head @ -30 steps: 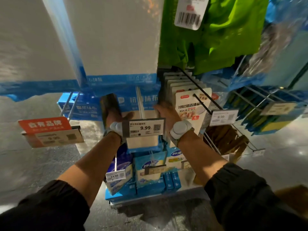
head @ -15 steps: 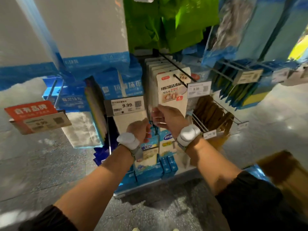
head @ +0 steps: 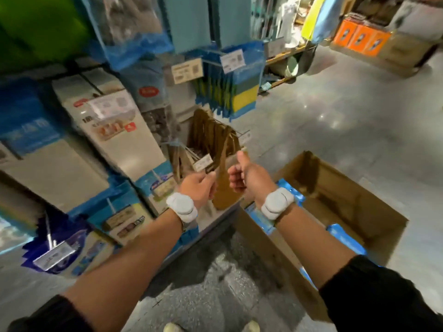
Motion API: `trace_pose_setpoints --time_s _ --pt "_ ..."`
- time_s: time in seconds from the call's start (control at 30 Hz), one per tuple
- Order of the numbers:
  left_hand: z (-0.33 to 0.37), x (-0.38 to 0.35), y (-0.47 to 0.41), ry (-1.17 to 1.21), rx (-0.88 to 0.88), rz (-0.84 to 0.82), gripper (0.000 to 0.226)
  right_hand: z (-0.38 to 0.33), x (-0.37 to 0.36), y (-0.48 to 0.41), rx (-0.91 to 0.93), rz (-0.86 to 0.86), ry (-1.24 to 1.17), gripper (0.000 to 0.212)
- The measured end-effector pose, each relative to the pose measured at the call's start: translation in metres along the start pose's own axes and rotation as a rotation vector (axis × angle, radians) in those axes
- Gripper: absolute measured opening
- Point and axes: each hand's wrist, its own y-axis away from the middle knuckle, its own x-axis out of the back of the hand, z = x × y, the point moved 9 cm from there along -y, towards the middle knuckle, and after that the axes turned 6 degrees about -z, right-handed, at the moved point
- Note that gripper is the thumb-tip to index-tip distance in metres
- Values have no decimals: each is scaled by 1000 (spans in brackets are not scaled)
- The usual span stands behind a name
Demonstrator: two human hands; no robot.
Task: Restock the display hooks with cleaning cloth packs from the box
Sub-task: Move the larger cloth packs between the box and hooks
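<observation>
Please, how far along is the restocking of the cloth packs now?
Done: blue-headed cloth packs hang in thick rows at the left. In hand: nothing; the left hand and right hand are curled and empty, near the box. Left: blue packs lie in it, not yet hung.

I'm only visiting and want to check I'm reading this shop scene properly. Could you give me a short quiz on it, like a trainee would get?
1. True or false: the cardboard box on the floor has its flaps closed.
2. What colour are the packs lying in the box? A) green B) blue C) orange
3. Fill the gap: the box stands nearest the person's ___ hand.

Key
1. False: the top is open.
2. B
3. Right: the right hand is on the box's side.
</observation>
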Motion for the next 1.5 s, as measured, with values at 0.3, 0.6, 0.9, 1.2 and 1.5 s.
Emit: trace_pose_setpoints --time_s 0.3,0.6,0.9,1.2,1.5 --pt "35 -206 -10 -257 -39 -251 49 72 245 50 -38 251 -186 54" --pt "24 -344 -22 -362 14 -493 36 187 384 83 -255 505 -355 33" --pt "-49 -448 -58 -676 43 -769 41 314 419 94 -537 688 -310 57" --pt "-176 -536 -77 -862 209 -917 32 419 405 60 -722 640 -319 47" --pt "-390 -607 -143 -676 542 -908 139 495 396 15 -866 884 -418 83"
